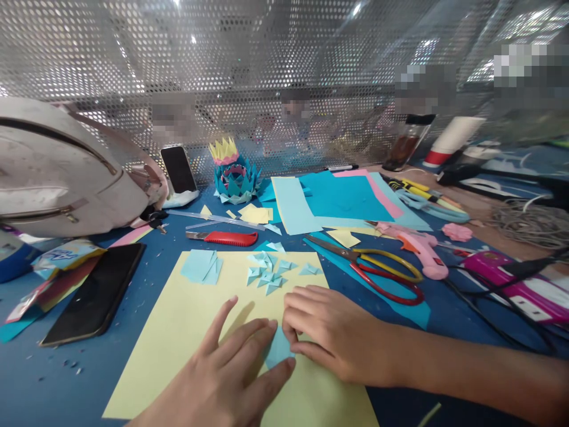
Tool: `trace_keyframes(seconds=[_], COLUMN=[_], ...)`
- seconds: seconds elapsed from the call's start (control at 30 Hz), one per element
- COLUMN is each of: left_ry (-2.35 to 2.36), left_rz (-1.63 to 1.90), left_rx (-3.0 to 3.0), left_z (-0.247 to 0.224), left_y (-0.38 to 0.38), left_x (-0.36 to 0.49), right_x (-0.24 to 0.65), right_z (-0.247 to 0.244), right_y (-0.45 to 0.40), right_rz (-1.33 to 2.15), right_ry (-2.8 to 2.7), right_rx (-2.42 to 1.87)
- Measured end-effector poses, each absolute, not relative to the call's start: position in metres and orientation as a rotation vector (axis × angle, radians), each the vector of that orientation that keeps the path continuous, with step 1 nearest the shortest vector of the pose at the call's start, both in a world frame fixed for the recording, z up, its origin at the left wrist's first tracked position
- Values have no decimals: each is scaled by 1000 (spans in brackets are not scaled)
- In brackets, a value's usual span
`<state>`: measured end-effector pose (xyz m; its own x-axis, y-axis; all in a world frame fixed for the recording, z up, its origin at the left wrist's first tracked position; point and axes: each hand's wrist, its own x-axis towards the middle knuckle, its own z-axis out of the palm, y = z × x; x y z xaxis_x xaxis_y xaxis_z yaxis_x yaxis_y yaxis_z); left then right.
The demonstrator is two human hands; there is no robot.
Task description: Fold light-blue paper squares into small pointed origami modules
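A small light blue paper (280, 349) lies on the pale yellow sheet (164, 338) between my hands, partly hidden by fingers. My left hand (231, 367) rests with its fingers spread, thumb and fingertips touching the paper's left and lower edges. On the right side, my right hand (326, 332) has its fingers curled together, pinching the paper's right edge. Beyond the hands sits a group of small folded light blue pieces (268, 276). A stack of light blue squares (202, 267) lies at the sheet's upper left.
Scissors (355, 256), a pink glue gun (427, 252) and a magenta power strip (520, 287) lie to the right. A red cutter (231, 238) and a folded paper model (236, 178) are behind the sheet. At left are a black phone (95, 296) and a backpack (57, 172).
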<state>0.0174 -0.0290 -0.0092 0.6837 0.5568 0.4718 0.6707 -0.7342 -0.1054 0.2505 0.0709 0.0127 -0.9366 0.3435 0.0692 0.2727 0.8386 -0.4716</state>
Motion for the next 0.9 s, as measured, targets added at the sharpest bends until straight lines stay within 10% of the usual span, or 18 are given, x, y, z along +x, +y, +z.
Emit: trace_keyframes(seconds=[0.9], left_ry=[-1068], left_rz=[-717], left_rx=[-2611], left_z=[-32], left_y=[-32], left_x=[20], right_x=[263], right_z=[15], right_y=[108], right_rz=[500], right_ry=[-2791], right_rx=[162])
